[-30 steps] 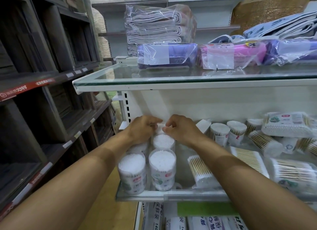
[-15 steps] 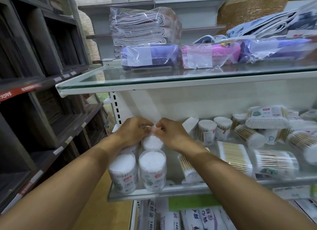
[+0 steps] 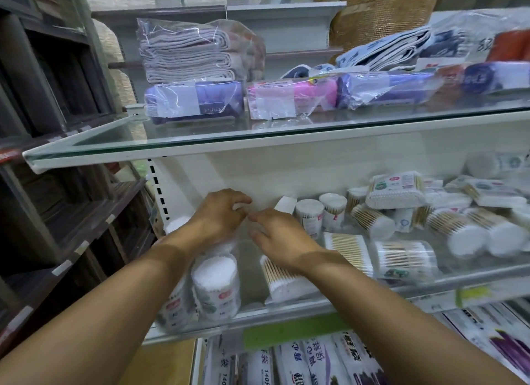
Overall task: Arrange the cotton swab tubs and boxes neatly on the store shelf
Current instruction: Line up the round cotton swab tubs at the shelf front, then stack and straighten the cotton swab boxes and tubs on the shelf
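I am looking into a retail shop aisle. A glass shelf [image 3: 200, 139] carries bagged textiles in clear plastic with white labels [image 3: 195, 103], and the glass shelf below [image 3: 286, 317] holds many identical cotton swab tubs [image 3: 215, 284] and packs [image 3: 395, 194]. A green price strip [image 3: 292, 330] on its edge, labelled packets [image 3: 301, 361] beneath and dark wooden racking [image 3: 57, 184] with tags alongside show stock on display.

Glass shelf [image 3: 286, 316] — upright swab tubs [image 3: 215, 284], toppled packs [image 3: 404, 258].

Folded grey towels [image 3: 189, 52] sit atop a purple pack [image 3: 193, 102] beside a pink pack [image 3: 291, 98].
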`<state>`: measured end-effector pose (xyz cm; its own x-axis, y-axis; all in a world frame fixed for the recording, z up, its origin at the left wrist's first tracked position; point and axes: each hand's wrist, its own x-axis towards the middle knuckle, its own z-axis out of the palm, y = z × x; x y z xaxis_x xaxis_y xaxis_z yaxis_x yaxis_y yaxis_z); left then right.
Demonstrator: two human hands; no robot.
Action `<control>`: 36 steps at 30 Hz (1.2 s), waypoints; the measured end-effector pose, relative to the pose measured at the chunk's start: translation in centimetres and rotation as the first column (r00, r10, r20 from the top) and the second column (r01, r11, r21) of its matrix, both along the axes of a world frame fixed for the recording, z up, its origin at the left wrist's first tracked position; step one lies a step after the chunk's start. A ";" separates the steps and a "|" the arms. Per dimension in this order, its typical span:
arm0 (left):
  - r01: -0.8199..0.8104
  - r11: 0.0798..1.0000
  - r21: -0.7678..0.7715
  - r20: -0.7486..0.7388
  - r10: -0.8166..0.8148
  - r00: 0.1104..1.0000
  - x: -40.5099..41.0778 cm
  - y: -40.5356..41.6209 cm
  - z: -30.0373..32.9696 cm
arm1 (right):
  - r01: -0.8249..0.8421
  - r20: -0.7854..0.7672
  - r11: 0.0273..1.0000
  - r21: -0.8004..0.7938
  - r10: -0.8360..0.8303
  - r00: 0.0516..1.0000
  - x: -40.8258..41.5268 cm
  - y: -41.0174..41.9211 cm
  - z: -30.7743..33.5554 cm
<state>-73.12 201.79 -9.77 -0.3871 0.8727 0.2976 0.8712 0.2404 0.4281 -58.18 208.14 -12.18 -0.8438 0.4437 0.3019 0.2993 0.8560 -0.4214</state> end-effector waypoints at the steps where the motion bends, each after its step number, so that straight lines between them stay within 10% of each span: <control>1: 0.007 1.000 -0.008 0.011 -0.007 1.000 0.3 0.2 -0.1 | -0.019 0.031 1.000 0.019 0.018 0.999 0.5 0.0 -0.4; 15: 0.015 0.969 -0.245 -0.041 -0.026 0.999 4.8 4.2 -0.7 | -0.070 0.376 0.994 0.086 0.033 0.926 6.8 0.1 -1.8; 30: -0.146 0.981 0.130 -0.067 0.155 0.986 6.5 4.6 1.9 | 0.073 -0.057 0.976 0.204 -0.063 0.996 8.4 2.4 -0.8; 36: -0.136 0.921 0.364 0.240 0.048 0.970 9.5 5.0 4.0 | 0.182 -0.149 0.975 0.129 -0.163 0.975 11.3 4.1 1.5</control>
